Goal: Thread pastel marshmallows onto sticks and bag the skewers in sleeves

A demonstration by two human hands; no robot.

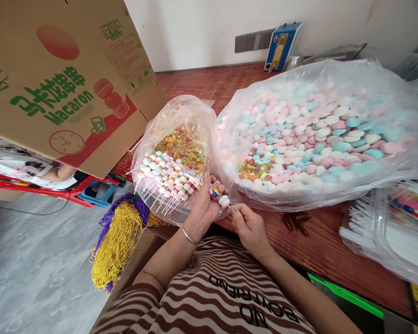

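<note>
Striped fabric (209,297) fills the nearest view. Just beyond it, the left hand (204,206) clasps a candy skewer (220,194) at the edge of the wooden table (310,241), while the right hand (249,227) pinches the skewer's stick end. Left of that skewer, finished skewers (167,178) lie in a small bag (174,116); right of it sits a large bag of pastel candies (320,134). Farther left hangs a Macaron carton (62,79).
</note>
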